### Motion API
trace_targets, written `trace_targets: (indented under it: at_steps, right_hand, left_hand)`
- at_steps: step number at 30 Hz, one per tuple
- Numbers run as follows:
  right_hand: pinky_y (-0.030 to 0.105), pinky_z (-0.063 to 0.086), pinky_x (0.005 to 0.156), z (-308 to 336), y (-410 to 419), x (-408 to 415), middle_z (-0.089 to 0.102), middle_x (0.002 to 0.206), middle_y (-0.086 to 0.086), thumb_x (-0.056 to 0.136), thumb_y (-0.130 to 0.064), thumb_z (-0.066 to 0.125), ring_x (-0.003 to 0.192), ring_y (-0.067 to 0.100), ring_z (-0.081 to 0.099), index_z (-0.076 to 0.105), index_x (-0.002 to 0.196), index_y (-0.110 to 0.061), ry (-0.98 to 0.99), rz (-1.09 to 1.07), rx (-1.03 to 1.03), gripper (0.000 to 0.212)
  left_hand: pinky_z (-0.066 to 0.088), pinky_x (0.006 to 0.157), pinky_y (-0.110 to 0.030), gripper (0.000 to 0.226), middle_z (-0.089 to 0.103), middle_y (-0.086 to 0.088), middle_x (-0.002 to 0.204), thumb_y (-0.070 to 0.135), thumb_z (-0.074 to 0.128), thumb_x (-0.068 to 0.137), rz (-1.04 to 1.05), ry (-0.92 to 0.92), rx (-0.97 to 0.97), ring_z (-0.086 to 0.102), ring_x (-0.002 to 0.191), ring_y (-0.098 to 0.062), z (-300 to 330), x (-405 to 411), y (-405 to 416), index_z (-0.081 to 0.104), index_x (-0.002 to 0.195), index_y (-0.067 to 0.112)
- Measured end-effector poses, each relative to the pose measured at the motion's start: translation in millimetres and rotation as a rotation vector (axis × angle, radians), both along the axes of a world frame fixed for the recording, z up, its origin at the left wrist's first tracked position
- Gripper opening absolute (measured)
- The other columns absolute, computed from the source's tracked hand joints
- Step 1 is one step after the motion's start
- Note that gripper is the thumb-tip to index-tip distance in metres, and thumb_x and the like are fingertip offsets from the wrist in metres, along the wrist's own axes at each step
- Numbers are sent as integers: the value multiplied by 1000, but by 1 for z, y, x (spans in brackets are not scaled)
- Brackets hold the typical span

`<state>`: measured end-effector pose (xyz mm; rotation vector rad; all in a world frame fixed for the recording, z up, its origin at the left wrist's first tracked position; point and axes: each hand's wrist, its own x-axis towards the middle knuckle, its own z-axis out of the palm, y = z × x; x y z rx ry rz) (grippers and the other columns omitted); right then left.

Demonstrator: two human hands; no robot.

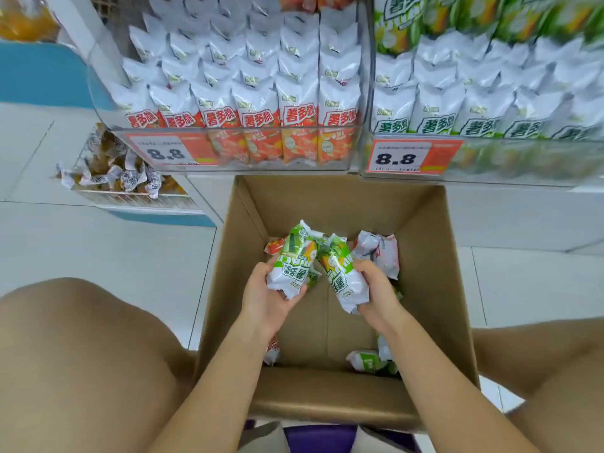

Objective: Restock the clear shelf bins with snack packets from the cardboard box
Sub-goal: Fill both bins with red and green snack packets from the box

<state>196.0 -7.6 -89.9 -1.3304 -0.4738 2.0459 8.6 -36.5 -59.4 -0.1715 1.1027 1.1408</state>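
Gripping a green packet (292, 267) in the left hand (268, 295), right hand (376, 291) clutching another green packet (343, 280), both fingers curled tight, hovering inside the cardboard box (434, 256).

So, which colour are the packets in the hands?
Green and white, seen in the head view: left packet, right packet.

Box (434, 243) on floor, centre, between knees. Behind box: left bin (228, 148), right bin (490, 158), side by side, both holding packets in rows. In box: both hands, one packet each; loose packets (382, 253) at right wall and near corners. Left of box: tray (130, 194).
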Motion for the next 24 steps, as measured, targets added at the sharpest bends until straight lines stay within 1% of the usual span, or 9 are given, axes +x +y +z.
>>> trace_targets:
  at_steps: [2, 5, 8, 10, 14, 16, 18, 21, 24]
  right_hand:
    - [29, 52, 79, 20, -3, 4, 64, 119, 13, 85, -32, 60, 99, 19, 66, 60, 126, -3, 14, 8, 41, 50]
    - [30, 45, 97, 52, -12, 6, 63, 128, 1, 81, -37, 71, 119, 12, 58, 61, 126, -18, 10, 115, 105, 50]
    - [17, 51, 67, 81, -21, 4, 68, 108, 0, 87, -12, 66, 84, 1, 67, 59, 110, -18, -42, 147, 144, 25]
    - [24, 50, 71, 94, -25, 2, 68, 99, 4, 85, -9, 66, 79, 10, 65, 57, 98, -17, -101, 146, 159, 19]
    - [40, 43, 97, 103, -26, 1, 65, 121, 11, 57, -31, 79, 110, 24, 62, 61, 115, -8, -221, 150, 193, 65]
    - [36, 45, 87, 107, -26, 2, 67, 114, 5, 53, -42, 77, 108, 23, 60, 68, 110, -13, -387, 157, 260, 65]
    - [29, 43, 74, 115, -25, 7, 64, 106, -1, 60, -39, 78, 99, 18, 58, 67, 110, -14, -610, 132, 356, 57]
    - [28, 41, 85, 136, -24, 14, 55, 116, -4, 72, -31, 81, 104, 14, 53, 47, 132, -24, -881, 138, 500, 69]
    - [26, 41, 79, 161, -23, 17, 59, 106, -5, 70, -33, 82, 96, 14, 57, 39, 138, -29, -963, 183, 653, 80]
  left_hand:
    - [52, 74, -35, 27, 69, -12, 104, 17, 38, 93, -5, -4, 62, 63, 95, -25, 16, 1, -6, 63, 100, 12]
    - [54, 73, -32, 32, 65, -10, 119, 28, 53, 89, -45, -15, 118, 62, 102, -23, 32, 3, -15, 59, 116, 12]
    - [54, 74, -29, 47, 61, -9, 130, 36, 60, 89, -127, -4, 180, 59, 109, -21, 44, 7, -24, 57, 129, 11]
    - [54, 74, -28, 49, 61, -11, 128, 30, 66, 86, -168, 12, 242, 59, 106, -21, 52, 8, -29, 58, 129, 9]
    - [55, 86, -32, 59, 58, -16, 132, 15, 74, 79, -213, 42, 357, 56, 116, -26, 64, 3, -33, 53, 133, 5]
    - [52, 93, -36, 54, 61, -15, 129, 12, 74, 79, -252, 130, 393, 58, 118, -26, 71, -2, -33, 55, 130, 7]
    - [56, 82, -32, 52, 64, -14, 124, 11, 74, 78, -225, 220, 409, 62, 114, -23, 82, -9, -31, 57, 127, 7]
    - [55, 72, -25, 50, 70, -6, 111, 15, 75, 71, -102, 345, 421, 66, 105, -18, 103, -18, -24, 60, 118, 6]
    - [48, 66, -10, 41, 71, 1, 96, 16, 78, 74, -149, 754, 474, 65, 90, -14, 128, -18, -16, 63, 110, 8]
